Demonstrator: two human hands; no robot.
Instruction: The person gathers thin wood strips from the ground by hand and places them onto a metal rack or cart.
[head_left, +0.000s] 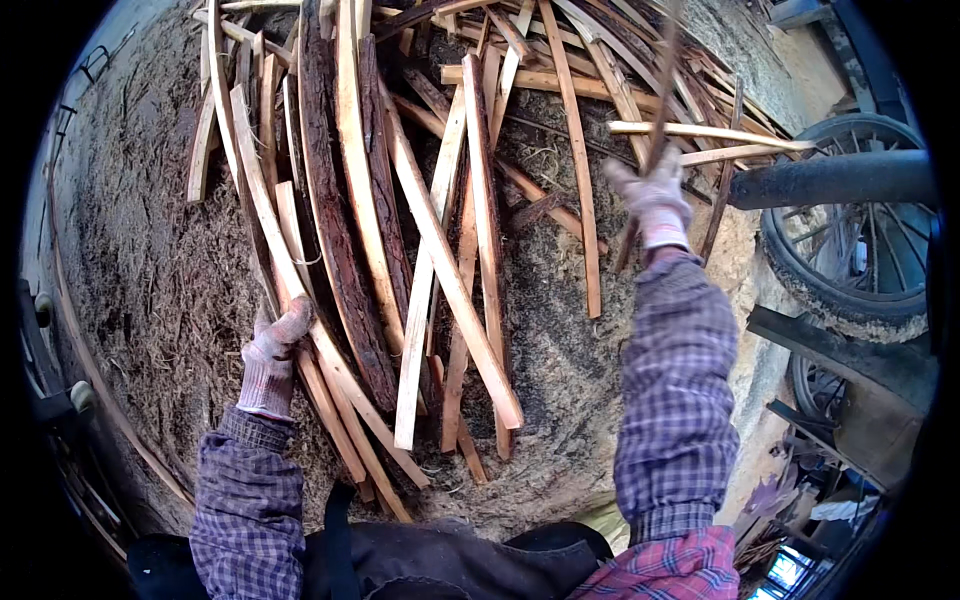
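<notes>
My left hand (275, 345), in a pale soiled glove, is closed around long pale wood strips (263, 195) at the left of the pile. Their near ends reach toward my lap. Farther off on the right, my gloved right hand (655, 205) grips a thin dark strip of wood (662, 110) that slants up past the far edge of view. Its thumb sticks out to the left, and motion blurs the fingers a little. Between my hands lie a bark-covered slab (325, 200) and several loose pale strips (455, 290), some crossing each other.
More wood strips (600, 80) are heaped at the far side. Bark shreds and sawdust cover the ground (140, 230). On the right stand a spoked wheel (835, 290) with a black tyre and a thick dark pipe (830, 180) that juts toward my right arm.
</notes>
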